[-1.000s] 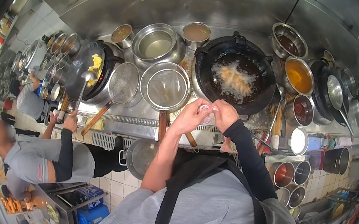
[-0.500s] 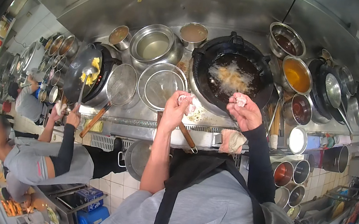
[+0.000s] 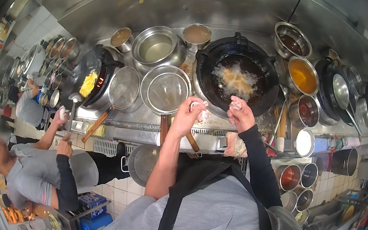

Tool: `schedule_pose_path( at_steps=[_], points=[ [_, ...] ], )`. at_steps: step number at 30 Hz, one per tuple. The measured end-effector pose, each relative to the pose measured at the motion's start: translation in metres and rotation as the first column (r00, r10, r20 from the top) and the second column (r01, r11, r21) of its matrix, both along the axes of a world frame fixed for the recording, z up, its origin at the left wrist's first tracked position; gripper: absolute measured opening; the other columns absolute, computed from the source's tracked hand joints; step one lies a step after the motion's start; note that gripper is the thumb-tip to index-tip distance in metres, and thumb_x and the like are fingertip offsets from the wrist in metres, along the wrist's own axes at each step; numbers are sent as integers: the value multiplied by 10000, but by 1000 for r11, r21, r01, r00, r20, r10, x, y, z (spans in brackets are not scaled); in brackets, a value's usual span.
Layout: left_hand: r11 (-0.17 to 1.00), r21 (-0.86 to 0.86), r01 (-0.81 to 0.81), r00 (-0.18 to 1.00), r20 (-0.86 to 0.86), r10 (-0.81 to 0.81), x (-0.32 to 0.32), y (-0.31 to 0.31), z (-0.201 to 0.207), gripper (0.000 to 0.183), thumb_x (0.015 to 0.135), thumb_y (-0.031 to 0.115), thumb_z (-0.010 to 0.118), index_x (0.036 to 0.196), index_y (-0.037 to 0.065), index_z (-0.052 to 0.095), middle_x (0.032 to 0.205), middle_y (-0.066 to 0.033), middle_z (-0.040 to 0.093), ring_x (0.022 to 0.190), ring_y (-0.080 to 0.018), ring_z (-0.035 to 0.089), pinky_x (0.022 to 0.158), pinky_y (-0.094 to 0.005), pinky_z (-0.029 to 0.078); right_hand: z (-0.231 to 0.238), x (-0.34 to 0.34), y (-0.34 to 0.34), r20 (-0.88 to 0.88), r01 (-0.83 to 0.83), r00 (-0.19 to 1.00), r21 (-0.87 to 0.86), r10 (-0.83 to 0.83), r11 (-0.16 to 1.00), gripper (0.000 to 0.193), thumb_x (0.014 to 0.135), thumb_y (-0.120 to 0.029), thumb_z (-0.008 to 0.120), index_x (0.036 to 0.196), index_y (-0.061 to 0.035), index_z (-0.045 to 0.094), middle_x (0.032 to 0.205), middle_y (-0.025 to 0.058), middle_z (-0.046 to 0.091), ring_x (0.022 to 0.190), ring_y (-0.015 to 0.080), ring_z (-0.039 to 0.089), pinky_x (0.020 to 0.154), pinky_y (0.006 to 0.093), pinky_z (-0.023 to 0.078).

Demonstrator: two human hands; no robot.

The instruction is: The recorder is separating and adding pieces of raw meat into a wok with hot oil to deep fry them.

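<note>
Pale pink-and-white coated pieces [image 3: 202,113], looking like floured raw meat, are gripped in my left hand [image 3: 185,117], its fingers closed around them. A smaller piece of the same kind [image 3: 236,105] is pinched between thumb and fingertips of my right hand [image 3: 243,118]. Both hands are over the counter edge, just in front of a black wok [image 3: 207,54] of dark oil. Golden pieces [image 3: 237,80] bubble and foam in that oil. Left of my left hand rests a round mesh strainer [image 3: 166,88] on a metal bowl.
A second strainer [image 3: 124,88] lies further left, handle toward me. Pots [image 3: 158,29] stand behind it; bowls of amber liquid [image 3: 303,76] and dark sauce [image 3: 308,112] are right of the wok. At left, a co-worker [image 3: 38,167] ladles yellow egg [image 3: 88,83] in another wok [image 3: 77,68].
My hands have come closer together: the left shifted right, the right moved left. The co-worker's ladle has drawn back from the egg, which now lies in one clump.
</note>
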State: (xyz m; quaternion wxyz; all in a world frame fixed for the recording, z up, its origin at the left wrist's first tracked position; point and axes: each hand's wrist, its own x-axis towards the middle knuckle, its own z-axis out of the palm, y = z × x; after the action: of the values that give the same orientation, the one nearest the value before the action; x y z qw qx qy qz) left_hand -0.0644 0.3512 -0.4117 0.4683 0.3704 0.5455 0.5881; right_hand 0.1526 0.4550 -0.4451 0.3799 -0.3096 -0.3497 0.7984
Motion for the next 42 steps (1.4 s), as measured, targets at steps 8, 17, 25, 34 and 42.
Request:
schedule_pose_path(
  at_steps=[8,17,25,34,42],
  points=[
    [1000,20,9,981,196,-12,-7,-9,3,268,970,78,634,1221,3,579,1038,-50,672,888,-115,660,788,-277,554,-13,15,22,-7,-213,977,-101,214,972,443,972,-47,594,1405,-23,504,1103,121,656,976,239,658,764,345,527],
    [974,157,165,935,288,-205,-1,-8,6,442,899,-37,617,1332,-18,530,1223,-124,634,1115,-198,643,987,-371,548,-78,-21,52,704,-363,668,591,-240,720,368,869,-62,692,1225,-4,618,1119,155,668,1099,266,677,914,353,549],
    [993,105,-49,980,195,27,0,-4,-8,328,885,-98,671,1173,-24,532,1071,-132,680,974,-188,687,872,-328,592,27,-53,-27,341,-305,934,595,110,744,415,930,-73,681,1316,34,573,1160,146,638,1083,294,677,939,354,546],
    [998,66,-15,966,260,-3,5,3,7,254,902,-61,689,1093,13,539,1016,-101,679,905,-175,695,789,-337,620,48,-43,-25,502,-336,864,644,-48,688,189,903,-57,680,1074,19,660,857,124,674,742,252,672,665,347,538],
    [971,238,-35,731,668,-137,3,1,2,265,954,7,638,1192,49,527,1088,-95,675,978,-200,694,820,-393,622,36,-26,-14,-372,-209,911,-42,179,977,190,948,-4,645,1133,23,610,945,83,663,776,120,636,625,244,504]
  ],
)
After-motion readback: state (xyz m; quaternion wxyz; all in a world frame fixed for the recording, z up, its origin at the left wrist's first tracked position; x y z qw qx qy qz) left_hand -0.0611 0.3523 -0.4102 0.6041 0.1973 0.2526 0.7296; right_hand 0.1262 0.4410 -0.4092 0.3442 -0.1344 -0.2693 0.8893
